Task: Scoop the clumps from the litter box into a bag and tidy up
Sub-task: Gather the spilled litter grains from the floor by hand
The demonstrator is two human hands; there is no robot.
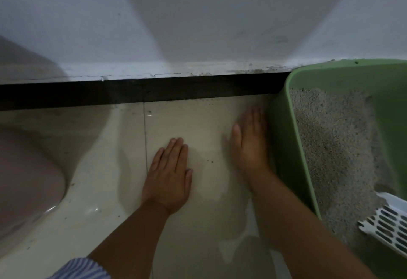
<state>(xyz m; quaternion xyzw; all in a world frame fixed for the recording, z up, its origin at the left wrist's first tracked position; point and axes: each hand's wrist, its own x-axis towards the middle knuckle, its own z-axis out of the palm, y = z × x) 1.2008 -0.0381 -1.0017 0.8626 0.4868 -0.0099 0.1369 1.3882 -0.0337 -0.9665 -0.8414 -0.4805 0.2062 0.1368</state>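
A green litter box (286, 137) stands at the right, filled with grey litter (334, 142). A white slotted scoop (387, 223) lies in its near corner. My left hand (169, 175) rests flat on the beige floor tile, fingers straight and together. My right hand (251, 144) lies flat on the floor right beside the box's left wall, fingers straight and pointing towards the wall; it looks blurred. Neither hand holds anything. No bag is in view.
A few stray litter grains (210, 160) lie on the tile between my hands, more along the dark skirting (132, 93) under the white wall. A pinkish rounded object (24, 168) fills the left side.
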